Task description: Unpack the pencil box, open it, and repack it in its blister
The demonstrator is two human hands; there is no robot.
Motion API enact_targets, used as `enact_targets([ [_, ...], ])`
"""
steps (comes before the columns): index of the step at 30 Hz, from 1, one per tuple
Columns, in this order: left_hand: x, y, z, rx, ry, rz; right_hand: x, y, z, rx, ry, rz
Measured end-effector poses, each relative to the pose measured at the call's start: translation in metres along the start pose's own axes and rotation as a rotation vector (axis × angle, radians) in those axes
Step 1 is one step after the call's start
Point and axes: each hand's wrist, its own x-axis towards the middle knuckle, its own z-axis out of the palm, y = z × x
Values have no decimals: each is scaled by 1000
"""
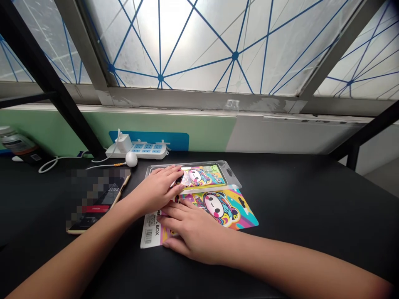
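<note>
My left hand [158,187] lies flat with its fingers over the near left part of a clear plastic blister pack [232,178]. Inside that pack is a bright pencil box [199,176] printed with a cartoon bear; its left end is under my fingers. In front of the pack, a colourful backing card [243,214] with the same bear, a barcode and partly covered lettering lies on the desk. The pack overlaps the card's far edge. My right hand [193,232] rests palm down on the left half of the card, fingers stretched out and pointing left, close below my left hand.
A phone [96,209] lies left of my left forearm. Behind it are a white power strip [149,150] with a plugged-in charger [124,143], a round white plug [131,159] and cables. A bottle [21,143] leans at far left. Black metal bars [59,95] frame the black desk [296,195].
</note>
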Motion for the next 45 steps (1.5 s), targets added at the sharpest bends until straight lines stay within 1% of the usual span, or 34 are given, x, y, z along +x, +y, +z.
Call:
enact_targets([
  [5, 0, 0, -1, 34, -10, 7, 0, 2, -1, 31, -2, 14],
  [12, 0, 3, 2, 41, 4, -5, 3, 3, -2, 49, 3, 29],
  [16, 0, 3, 3, 43, 5, -3, 4, 1, 0, 25, 28, -4],
  [17, 0, 2, 3, 46, 5, -2, 5, 1, -1, 6, 57, -25],
  [19, 0, 2, 4, 51, 3, -1, 4, 4, -7, -46, 160, -79],
  [21, 0, 1, 4, 53, -1, 0, 1, 15, -21, -115, 297, -98],
  [22, 0, 1, 3, 54, -2, 0, -2, 24, -30, -150, 348, -67],
  [23, 0, 1, 3, 54, -3, 2, -5, 36, -41, -185, 383, 0],
  [24, 0, 1, 3, 55, -3, 4, -8, 50, -51, -209, 388, 132],
  [25, 0, 1, 3, 55, -2, 7, -12, 65, -61, -213, 330, 275],
  [26, 0, 1, 3, 56, -1, 10, -16, 81, -70, -206, 297, 335],
  [29, 1, 0, 2, 59, 4, 12, -25, 119, -85, -149, 206, 378],
  [31, 1, 0, 2, 61, 5, 11, -28, 132, -88, -111, 166, 390],
  [35, 0, 1, 2, 66, 1, 5, -26, 136, -88, -57, 97, 423],
  [41, 0, 2, 1, 62, -5, -10, -23, 138, -97, -4, -7, 469],
  [45, 1, 2, 1, 51, -3, -14, -24, 139, -97, -8, -41, 486],
])
